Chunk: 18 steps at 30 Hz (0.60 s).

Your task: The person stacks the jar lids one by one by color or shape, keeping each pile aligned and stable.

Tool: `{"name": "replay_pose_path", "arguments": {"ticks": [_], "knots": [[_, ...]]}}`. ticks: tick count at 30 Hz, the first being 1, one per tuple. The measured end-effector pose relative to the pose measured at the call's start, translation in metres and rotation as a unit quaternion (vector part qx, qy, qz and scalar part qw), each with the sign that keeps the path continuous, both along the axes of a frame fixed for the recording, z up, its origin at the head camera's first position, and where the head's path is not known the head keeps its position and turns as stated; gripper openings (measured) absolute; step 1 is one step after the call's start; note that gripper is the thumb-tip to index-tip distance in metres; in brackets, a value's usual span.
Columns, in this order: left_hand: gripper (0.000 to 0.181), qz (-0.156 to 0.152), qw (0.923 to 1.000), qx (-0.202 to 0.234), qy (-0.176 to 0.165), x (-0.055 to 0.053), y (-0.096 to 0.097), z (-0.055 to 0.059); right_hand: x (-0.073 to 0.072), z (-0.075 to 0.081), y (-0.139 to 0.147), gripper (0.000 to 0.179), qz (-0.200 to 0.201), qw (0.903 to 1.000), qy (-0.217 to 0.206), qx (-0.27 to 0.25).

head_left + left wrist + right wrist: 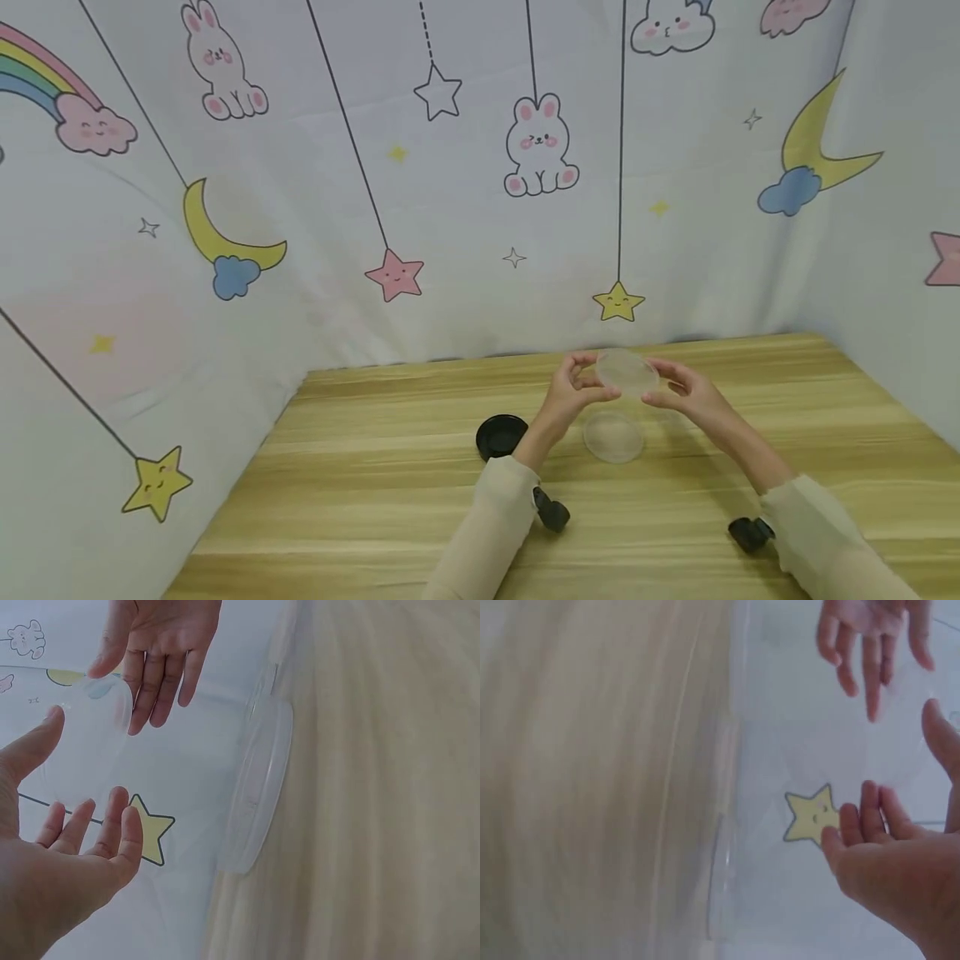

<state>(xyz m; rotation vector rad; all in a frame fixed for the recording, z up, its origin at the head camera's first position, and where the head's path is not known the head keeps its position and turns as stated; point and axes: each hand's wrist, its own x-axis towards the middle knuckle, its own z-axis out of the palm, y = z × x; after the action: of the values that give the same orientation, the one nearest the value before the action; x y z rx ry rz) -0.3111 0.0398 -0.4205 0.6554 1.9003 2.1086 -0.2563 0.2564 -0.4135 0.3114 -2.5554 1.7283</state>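
At the back, a big white cloth (465,208) printed with bunnies, moons and stars is hung, and in front of it a wood-grain desk (375,517) is set. Over the desk's far part, the left hand (566,398) and right hand (696,396) are raised facing each other, with a clear round piece (627,372) held up between them. So yeah, it's gripped lightly by both sets of fingers, with thumbs at the near edge and the others curved round the far side of the rim.

Handling-wise, thin plastic would be guessed: really light, stiffish with a bit of flex. The smooth faces are probably slippery, and a crack or dent could be risked if the middle were squeezed hard, so the rim is best taken at two opposite sides, pretty much as it's being done here. Whether it's a lid or a shallow dish can't really be told.

As for direction, it's a circle, so no real long axis is to be had across the face. It's tilted instead of laid flat, with the broad face turned back toward the wearer.

Just below, nearer the wearer, a second clear disc (613,437) is seen lying on the desk. Off to its left, a black dish (501,433) is partly hidden by the left wrist. Smallest of the lot, a little black camera (553,510) is worn on that wrist, matched by another black camera (750,534) on the right.
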Motion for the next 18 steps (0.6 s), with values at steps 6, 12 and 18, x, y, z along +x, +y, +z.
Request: {"name": "replay_pose_path", "arguments": {"ticks": [6,12,18], "knots": [[0.052,0.016,0.9997,-0.011,-0.012,0.006,-0.003,-0.008,0.004,-0.004,-0.001,0.066,0.015,0.9998,0.006,0.007],[0.055,0.014,0.9993,-0.023,-0.024,0.009,-0.008,-0.013,0.007,-0.007,-0.004,0.063,0.017,0.9997,0.014,0.014],[0.069,0.005,0.9964,-0.075,-0.038,0.013,-0.021,-0.016,0.008,-0.014,-0.01,0.063,0.036,0.9988,0.018,0.026]]}}
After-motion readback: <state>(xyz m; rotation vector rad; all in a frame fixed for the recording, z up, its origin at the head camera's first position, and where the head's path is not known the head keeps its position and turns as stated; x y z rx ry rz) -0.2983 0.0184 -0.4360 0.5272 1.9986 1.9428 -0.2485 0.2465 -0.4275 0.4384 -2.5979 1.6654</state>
